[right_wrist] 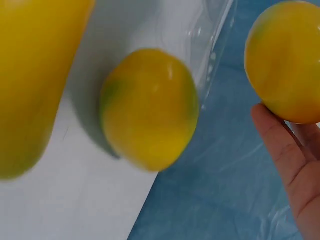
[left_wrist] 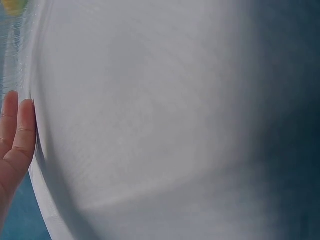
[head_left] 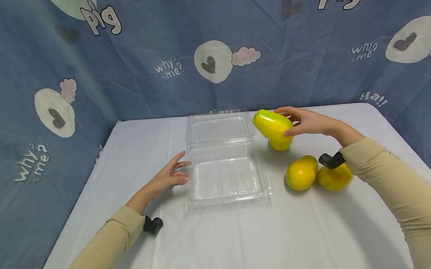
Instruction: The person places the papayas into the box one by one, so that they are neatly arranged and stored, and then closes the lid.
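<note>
In the head view, my right hand grips a glossy yellow-green papaya by its thicker end, its narrow green end pointing left. Just below it, partly covered, is another yellow fruit. The right wrist view has the held papaya at the right, against the fingertips. My left hand is at the left edge of a hinged clear plastic box, fingers spread and holding nothing. The box lies opened flat, its lid folded toward the back. In the left wrist view only part of the left hand shows.
Two more yellow fruits lie right of the box, one full in view and one partly behind the black wrist strap. A white cloth covers the table. A blue patterned curtain hangs behind and along the sides.
</note>
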### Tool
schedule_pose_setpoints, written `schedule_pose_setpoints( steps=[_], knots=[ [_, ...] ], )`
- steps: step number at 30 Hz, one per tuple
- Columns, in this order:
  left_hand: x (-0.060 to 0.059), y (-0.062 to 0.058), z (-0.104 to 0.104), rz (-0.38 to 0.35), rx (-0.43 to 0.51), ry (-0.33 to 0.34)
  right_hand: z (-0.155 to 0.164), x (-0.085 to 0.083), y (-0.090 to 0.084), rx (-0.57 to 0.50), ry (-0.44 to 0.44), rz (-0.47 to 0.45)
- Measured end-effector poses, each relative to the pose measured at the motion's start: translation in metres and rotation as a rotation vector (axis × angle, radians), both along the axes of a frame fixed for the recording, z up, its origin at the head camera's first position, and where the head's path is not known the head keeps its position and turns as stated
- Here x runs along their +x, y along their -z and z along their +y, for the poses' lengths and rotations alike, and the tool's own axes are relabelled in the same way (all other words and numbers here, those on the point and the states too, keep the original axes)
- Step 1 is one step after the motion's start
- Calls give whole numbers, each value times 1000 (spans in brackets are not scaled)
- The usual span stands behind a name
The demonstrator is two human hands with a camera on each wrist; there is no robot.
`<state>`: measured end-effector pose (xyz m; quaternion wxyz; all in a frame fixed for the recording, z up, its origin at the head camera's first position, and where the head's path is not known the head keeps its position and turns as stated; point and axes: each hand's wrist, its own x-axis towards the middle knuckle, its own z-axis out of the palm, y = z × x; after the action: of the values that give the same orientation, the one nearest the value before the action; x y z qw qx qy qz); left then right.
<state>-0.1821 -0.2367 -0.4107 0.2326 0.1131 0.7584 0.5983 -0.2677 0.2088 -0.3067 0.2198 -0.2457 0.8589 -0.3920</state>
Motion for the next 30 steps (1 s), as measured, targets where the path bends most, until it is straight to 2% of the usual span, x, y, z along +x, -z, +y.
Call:
schedule_pose_setpoints(
  steps=[11, 20, 30],
  knots=[
    [0, 0, 0, -3, 9, -4, -40, 1, 6, -105, -38, 47],
    [-1, -1, 0, -11, 5, 0, -68, 5, 9, -83, -65, 140],
    [-1, -4, -1, -10, 0, 13, -90, 10, 11, -95, -91, 120]
  ],
)
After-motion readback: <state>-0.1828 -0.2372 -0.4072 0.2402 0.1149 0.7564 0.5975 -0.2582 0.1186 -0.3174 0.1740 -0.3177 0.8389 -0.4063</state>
